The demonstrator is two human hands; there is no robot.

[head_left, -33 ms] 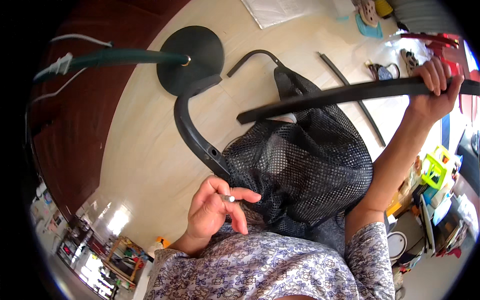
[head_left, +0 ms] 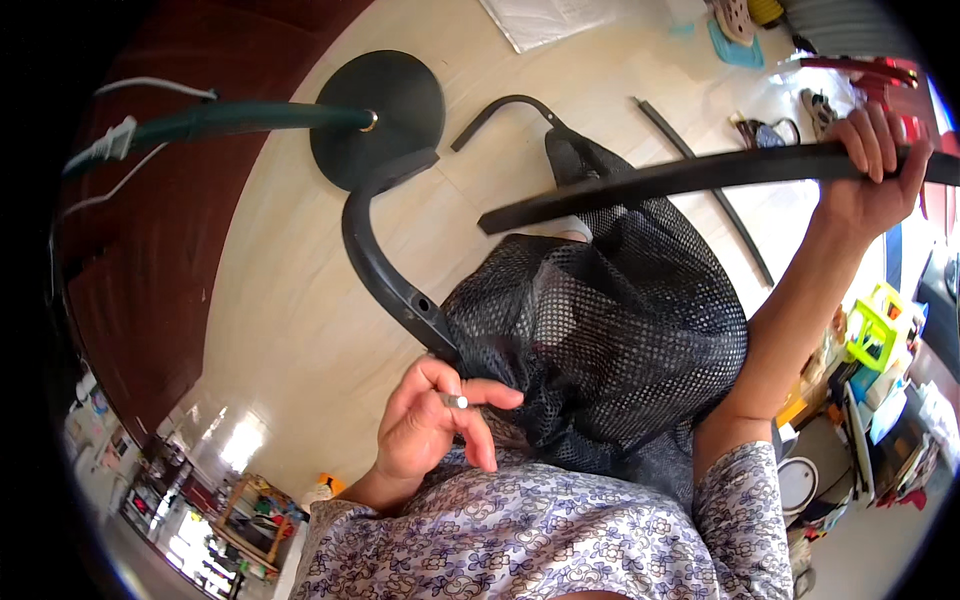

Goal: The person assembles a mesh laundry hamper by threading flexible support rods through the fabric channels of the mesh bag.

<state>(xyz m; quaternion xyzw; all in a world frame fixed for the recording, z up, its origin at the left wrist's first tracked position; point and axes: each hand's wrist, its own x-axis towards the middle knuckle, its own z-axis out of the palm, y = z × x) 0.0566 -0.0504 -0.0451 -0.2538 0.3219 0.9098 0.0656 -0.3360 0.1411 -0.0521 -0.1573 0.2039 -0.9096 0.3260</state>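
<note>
Bright light glares white off the glossy cream tiled floor (head_left: 290, 320) (strongest at lower left); fisheye distortion bows the flat dark reddish-brown surface's (head_left: 170, 250) edge, and corners fall black.

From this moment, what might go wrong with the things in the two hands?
The long black bar, gripped by the right hand far from its left end, could swing down and snag the black mesh. The small light-tipped piece is only pinched in the left hand, so it might slip and fall.
</note>
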